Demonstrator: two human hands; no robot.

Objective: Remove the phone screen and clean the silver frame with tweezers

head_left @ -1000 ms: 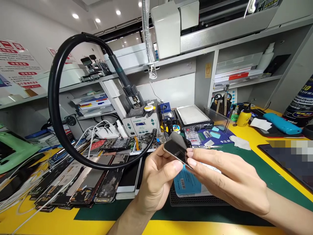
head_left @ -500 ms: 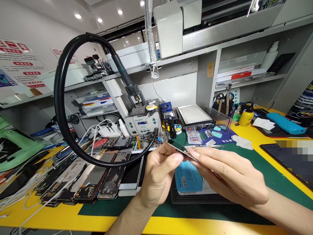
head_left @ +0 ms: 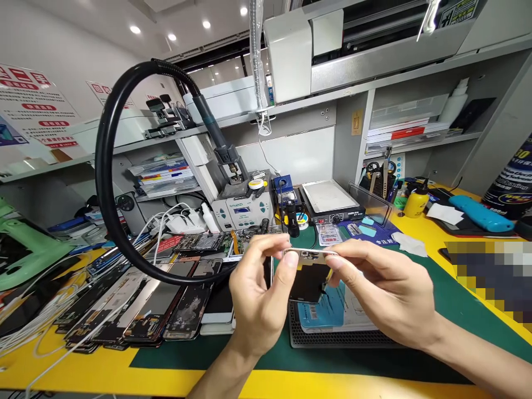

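A phone screen [head_left: 308, 281] is held up between both hands in the middle of the view. Its dark inner face and a silvery edge with small parts along the top show. My left hand [head_left: 261, 288] pinches the upper left corner between thumb and fingers. On the opposite side, my right hand [head_left: 380, 291] grips the upper right corner, its lower fingers partly hidden behind. Beneath the phone screen, a light blue packet [head_left: 338, 310] lies on a black perforated pad [head_left: 357, 339] on the green mat [head_left: 440, 332].
Several phone screens and frames [head_left: 137, 310] lie on the left of the yellow bench. A black hose [head_left: 102, 183] loops from a rework station [head_left: 241, 213]. At the back stands a heating plate [head_left: 332, 197]. A yellow bottle [head_left: 416, 202] and blue tool [head_left: 482, 213] sit right.
Both hands have tilted the phone screen from nearly edge-on so that its dark inner face shows. The right hand has changed from flat fingers along the edge to a corner pinch.
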